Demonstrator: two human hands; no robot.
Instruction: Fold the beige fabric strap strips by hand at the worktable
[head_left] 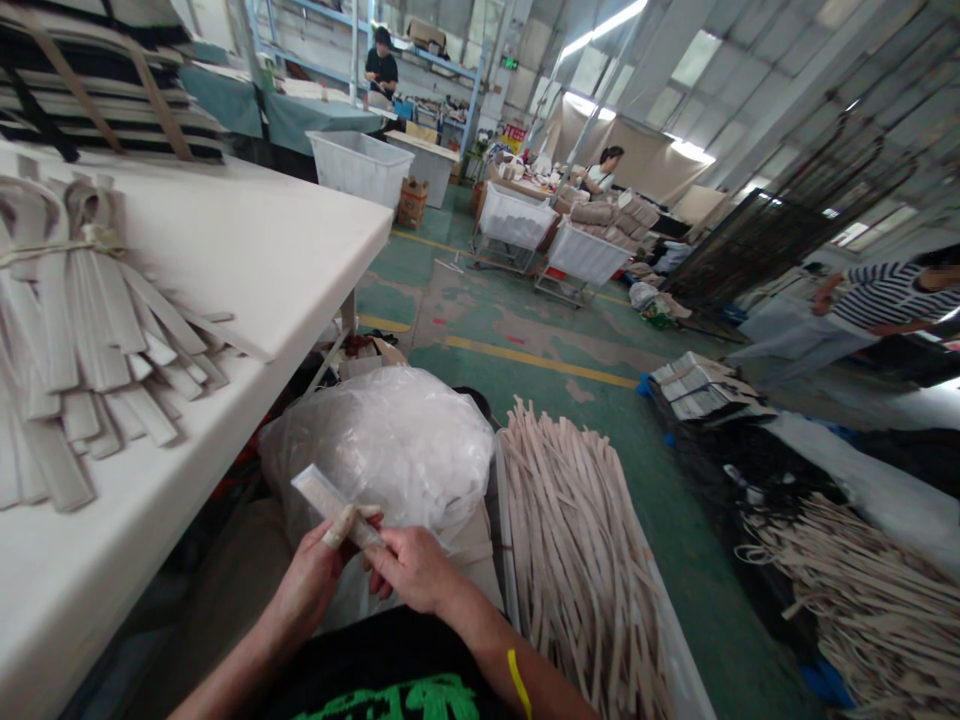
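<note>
In front of my lap, my left hand (319, 570) and my right hand (420, 570) both grip a short, flat, pale strip (321, 494). Its whitish, shiny far end sticks out up and to the left past my left fingers. A beige wrap covers one finger of my left hand. My right fingers are closed on the near end, which they partly hide. Just beyond my hands is a large clear plastic bag (390, 430) with white contents. Right of me, a long white bin (679, 655) holds many long beige fabric straps (574, 540).
A white table (300, 230) on the left bears a tied bundle of beige straps (97, 330) and stacked dark-and-light goods (105, 90). More straps (877, 610) lie at right. White carts (517, 215) and several people stand or sit farther off on the green floor (472, 310).
</note>
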